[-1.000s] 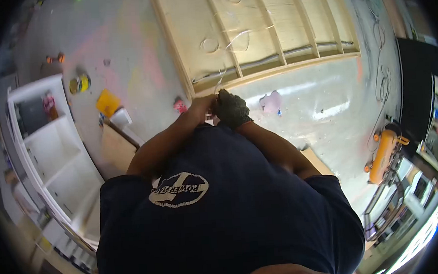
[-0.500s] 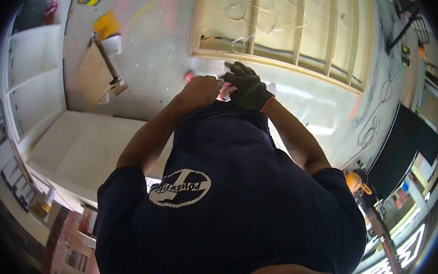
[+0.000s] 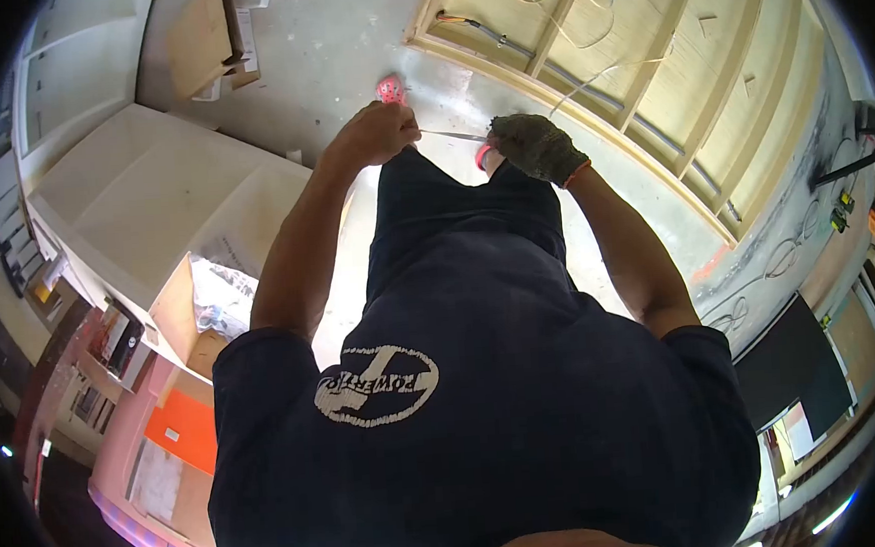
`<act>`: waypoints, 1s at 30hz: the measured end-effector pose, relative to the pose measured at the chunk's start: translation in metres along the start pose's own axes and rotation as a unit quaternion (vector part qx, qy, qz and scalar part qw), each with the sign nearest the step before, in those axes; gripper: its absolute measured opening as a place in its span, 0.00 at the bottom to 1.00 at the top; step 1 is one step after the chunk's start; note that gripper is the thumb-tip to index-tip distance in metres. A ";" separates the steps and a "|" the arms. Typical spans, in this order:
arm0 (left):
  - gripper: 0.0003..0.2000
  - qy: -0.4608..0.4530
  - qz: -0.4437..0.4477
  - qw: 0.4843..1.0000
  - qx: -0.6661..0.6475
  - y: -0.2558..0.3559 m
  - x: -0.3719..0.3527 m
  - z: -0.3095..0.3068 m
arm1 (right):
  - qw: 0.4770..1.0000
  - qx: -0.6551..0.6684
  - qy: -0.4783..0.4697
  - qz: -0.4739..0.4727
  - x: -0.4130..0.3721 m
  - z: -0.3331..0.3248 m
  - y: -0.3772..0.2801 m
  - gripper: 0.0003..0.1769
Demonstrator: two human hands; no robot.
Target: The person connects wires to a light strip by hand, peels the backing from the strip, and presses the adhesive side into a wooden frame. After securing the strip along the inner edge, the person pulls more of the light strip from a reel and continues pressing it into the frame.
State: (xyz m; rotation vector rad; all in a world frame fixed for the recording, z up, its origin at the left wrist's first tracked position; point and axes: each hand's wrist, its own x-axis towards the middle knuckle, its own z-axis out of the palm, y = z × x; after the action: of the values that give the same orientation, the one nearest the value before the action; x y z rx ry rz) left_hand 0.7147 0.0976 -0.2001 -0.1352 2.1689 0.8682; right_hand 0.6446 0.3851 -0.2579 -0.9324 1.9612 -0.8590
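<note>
My left hand [image 3: 381, 132] is bare and closed, with a thin pale strip [image 3: 454, 134] running out from its fingers. That strip stretches almost level across to my right hand [image 3: 538, 147], which wears a dark work glove with an orange cuff. The gloved fingers are closed around the strip's other end. What the strip is made of is too small to tell. Both hands are held in front of my thighs, a short way apart. Beyond them a red spotted shoe [image 3: 391, 89] and part of a second red shoe [image 3: 484, 157] show on the floor.
A wooden frame panel [image 3: 572, 95] with slats and loose wires lies ahead to the right. White open cabinets [image 3: 152, 191] stand at the left, with cardboard [image 3: 200, 47] beyond. An open box holding clear plastic [image 3: 221, 297] is close at my left. A black sheet [image 3: 794, 364] lies right.
My hands have moved apart, so the strip now spans between them. The view has shifted, bringing the open box and pink surface at the left into sight.
</note>
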 end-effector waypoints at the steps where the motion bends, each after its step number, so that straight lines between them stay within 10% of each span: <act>1: 0.15 0.003 -0.010 1.000 -0.004 0.004 -0.002 -0.004 | 1.000 0.001 0.005 -0.003 -0.003 0.004 0.001 0.11; 5: 0.13 0.081 0.067 0.994 -0.011 -0.001 -0.002 -0.026 | 0.993 0.047 0.110 -0.022 -0.001 -0.010 -0.029 0.12; 22: 0.11 -0.207 0.211 0.953 0.060 -0.060 0.186 -0.263 | 0.881 0.163 0.394 0.205 0.182 0.000 -0.100 0.12; 30: 0.11 -0.228 0.217 0.933 0.173 -0.076 0.249 -0.252 | 0.826 0.102 0.486 0.266 0.249 0.075 -0.053 0.06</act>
State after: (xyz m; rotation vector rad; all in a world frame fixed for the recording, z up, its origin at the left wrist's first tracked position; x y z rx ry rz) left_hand 0.4113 -0.0742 -0.2991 0.6807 1.8870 0.6485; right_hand 0.6196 0.1333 -0.3386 0.3197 2.6738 -1.2974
